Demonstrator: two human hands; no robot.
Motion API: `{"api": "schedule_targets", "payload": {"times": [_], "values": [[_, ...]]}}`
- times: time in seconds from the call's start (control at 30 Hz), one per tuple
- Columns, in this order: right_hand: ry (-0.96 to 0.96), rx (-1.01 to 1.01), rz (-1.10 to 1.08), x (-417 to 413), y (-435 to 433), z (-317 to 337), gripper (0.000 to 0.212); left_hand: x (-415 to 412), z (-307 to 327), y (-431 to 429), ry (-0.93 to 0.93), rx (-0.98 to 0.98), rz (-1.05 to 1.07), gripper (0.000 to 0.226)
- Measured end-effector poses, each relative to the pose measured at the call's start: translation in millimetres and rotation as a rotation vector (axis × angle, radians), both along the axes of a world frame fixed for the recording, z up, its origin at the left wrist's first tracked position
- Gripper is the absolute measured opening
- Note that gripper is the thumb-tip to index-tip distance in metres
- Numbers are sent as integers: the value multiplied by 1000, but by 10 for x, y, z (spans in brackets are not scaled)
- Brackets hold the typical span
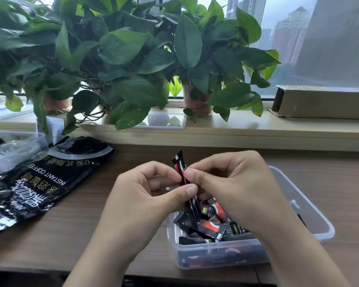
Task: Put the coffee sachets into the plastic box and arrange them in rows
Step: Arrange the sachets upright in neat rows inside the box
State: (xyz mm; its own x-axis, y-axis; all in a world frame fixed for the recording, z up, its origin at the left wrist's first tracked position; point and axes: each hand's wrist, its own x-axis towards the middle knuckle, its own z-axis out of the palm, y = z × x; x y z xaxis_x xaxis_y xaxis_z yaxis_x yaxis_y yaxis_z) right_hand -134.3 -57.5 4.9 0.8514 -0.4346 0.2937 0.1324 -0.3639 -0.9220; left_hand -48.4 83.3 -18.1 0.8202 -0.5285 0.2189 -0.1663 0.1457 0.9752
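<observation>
Wooden desk (340,183), pinched sachet (179,162) — glossy black, red-striped

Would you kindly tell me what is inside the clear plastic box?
Inside the clear plastic box lie jumbled black-and-red coffee sachets; the right hand and forearm hide its middle and far part.

Soft overcast daylight enters through the window (288,27); the black foil bag (35,189) glints, edges bow, focus stays slightly soft.

Black sachets (212,225) marked red and white, clear plastic box (216,248), black white-lettered bag (29,193), green plants (120,46)
</observation>
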Motion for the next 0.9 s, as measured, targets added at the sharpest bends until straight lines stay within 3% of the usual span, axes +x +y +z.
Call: {"api": "schedule_targets", "payload": {"times": [0.23,0.3,0.37,0.43,0.53,0.67,0.77,0.9], "values": [[114,-113,29,-33,-69,6,11,22,-22,-20,42,-60,112,18],[200,-245,-52,-46,-129,-31,11,46,-15,-9,97,-134,161,17],[389,-500,-55,-28,-139,-75,6,67,-10,8,122,-173,203,20],[567,-693,-26,3,-117,-135,19,72,-6,14,129,-178,218,21],[688,-743,-1,54,-88,-154,38,65,-10,5,142,-174,217,22],[691,-717,50,78,-128,-162,34,65,-25,-7,144,-172,211,20],[588,-690,54,79,-148,-165,14,72,-23,-10,153,-172,211,19],[442,-548,32,13,-172,-122,5,68,-12,-5,154,-168,208,19]]}}
